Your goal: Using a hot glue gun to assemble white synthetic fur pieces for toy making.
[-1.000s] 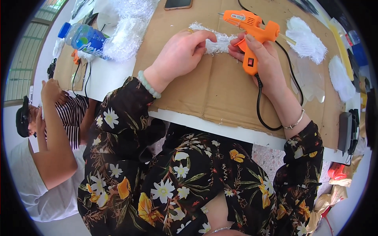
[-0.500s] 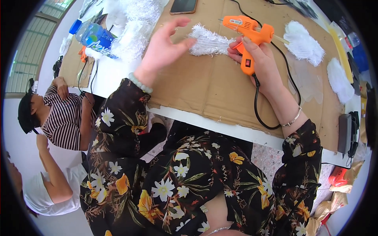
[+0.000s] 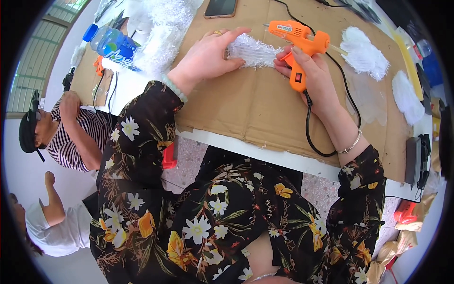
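Note:
My right hand [image 3: 318, 78] is closed round the handle of an orange glue gun [image 3: 302, 40], its nozzle pointing left and a glue stick showing behind. The fingertips of that hand meet the right end of a white fringed fabric piece [image 3: 257, 51] lying on the cardboard. At the piece's left end, my left hand [image 3: 208, 57] has thumb and forefinger spread along its two edges, so the hand is open; its other fingers are partly hidden. The gun's black cord [image 3: 308, 123] loops down from the handle and back up past my right wrist.
Brown cardboard [image 3: 227, 109] covers the table. A phone [image 3: 221, 8] lies at the far edge. White fluffy pieces [image 3: 364, 52] sit at right, more fluffy material [image 3: 163, 38] at left beside a blue bottle [image 3: 111, 45]. A person in stripes [image 3: 82, 132] is at far left.
My left hand has come down and right onto the left end of the fabric piece. My right hand and the glue gun have stayed nearly still. The people at left have moved their arms.

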`<state>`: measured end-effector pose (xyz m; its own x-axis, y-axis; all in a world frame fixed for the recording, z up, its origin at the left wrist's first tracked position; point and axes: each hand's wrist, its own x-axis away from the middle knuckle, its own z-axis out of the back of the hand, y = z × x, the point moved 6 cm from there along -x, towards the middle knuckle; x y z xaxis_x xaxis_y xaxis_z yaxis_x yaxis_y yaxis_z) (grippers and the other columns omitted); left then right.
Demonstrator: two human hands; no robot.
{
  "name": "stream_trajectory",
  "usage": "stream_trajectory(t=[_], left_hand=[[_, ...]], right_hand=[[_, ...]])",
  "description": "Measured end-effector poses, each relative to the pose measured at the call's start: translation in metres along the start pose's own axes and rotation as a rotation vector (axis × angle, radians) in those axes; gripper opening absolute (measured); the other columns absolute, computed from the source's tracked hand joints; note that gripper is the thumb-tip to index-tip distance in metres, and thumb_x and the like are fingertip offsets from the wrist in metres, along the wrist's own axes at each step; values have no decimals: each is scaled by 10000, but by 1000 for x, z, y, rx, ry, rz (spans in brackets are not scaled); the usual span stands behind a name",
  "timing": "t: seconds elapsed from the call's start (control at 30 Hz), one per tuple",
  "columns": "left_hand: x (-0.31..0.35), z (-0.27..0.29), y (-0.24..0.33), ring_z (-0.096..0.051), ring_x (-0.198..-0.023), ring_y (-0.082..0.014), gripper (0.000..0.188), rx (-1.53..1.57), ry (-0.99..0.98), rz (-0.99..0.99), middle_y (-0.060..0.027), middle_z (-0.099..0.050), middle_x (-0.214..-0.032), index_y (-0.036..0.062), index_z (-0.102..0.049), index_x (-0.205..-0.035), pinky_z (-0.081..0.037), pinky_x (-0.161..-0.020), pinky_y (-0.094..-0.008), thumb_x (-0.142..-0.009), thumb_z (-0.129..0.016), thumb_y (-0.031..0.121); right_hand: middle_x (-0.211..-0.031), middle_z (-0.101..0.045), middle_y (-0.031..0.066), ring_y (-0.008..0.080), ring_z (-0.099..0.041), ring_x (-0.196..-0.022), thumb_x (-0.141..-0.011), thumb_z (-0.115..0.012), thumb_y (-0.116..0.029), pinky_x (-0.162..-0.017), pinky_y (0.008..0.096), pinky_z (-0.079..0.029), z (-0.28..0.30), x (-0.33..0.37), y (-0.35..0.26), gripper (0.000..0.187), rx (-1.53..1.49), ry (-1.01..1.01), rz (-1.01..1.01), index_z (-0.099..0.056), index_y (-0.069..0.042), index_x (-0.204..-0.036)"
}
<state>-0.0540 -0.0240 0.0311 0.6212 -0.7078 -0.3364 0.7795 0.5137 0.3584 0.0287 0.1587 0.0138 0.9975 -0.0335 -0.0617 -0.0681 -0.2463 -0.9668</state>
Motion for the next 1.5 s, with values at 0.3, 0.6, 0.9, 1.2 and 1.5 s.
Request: stream_trajectory(t=[0.3, 0.6, 0.9, 1.2, 1.5], left_hand=[[6, 4, 8, -607, -882, -147, 599, 246, 127, 279, -93, -620, -1028, 156, -488, -1336, -473, -751, -279, -776, -696, 113], [-14, 7, -19, -655, -839, -179, 226, 1171, 629, 432, -115, -656, -982, -46, -582, -1042, -544, -726, -297, -826, -615, 10], [-19, -4, -21, -659, -767, -206, 255, 1664, 828, 403, -136, -646, -945, -20, -515, -1037, -563, -640, -310, -796, -589, -62], [-12, -3, -3, -541, -689, -72, 235, 1467, 825, 458, -34, -593, -854, -1, -538, -992, -427, -583, -216, -786, -651, 10], [-8, 9, 29, -549, -713, -66, 199, 1477, 762, 337, -17, -599, -834, -15, -560, -973, -445, -614, -218, -785, -623, 2]], right_hand=[[-988, -586, 94, 174, -605, -935, -950, -522, -296, -843, 312, -530, 3, 2, -5, 330, -88, 24, 66, -539, 14, -1061], [-973, -585, 69, 165, -588, -873, -909, -585, -203, -759, 309, -528, 59, -2, -57, 270, 345, 245, 270, -542, -5, -1087], [-1015, -565, 136, 326, -530, -976, -688, -673, -81, -816, 392, -457, 20, 16, -61, 332, 1547, -151, 515, -598, -25, -1006], [-1123, -612, 129, 287, -580, -1025, -760, -697, -168, -866, 361, -475, -21, 1, -91, 452, 1433, -76, 422, -589, -37, -1179], [-833, -638, 49, 90, -578, -750, -875, -645, -162, -693, 241, -479, -45, -45, -89, 277, 894, 46, 405, -608, 47, -1053]])
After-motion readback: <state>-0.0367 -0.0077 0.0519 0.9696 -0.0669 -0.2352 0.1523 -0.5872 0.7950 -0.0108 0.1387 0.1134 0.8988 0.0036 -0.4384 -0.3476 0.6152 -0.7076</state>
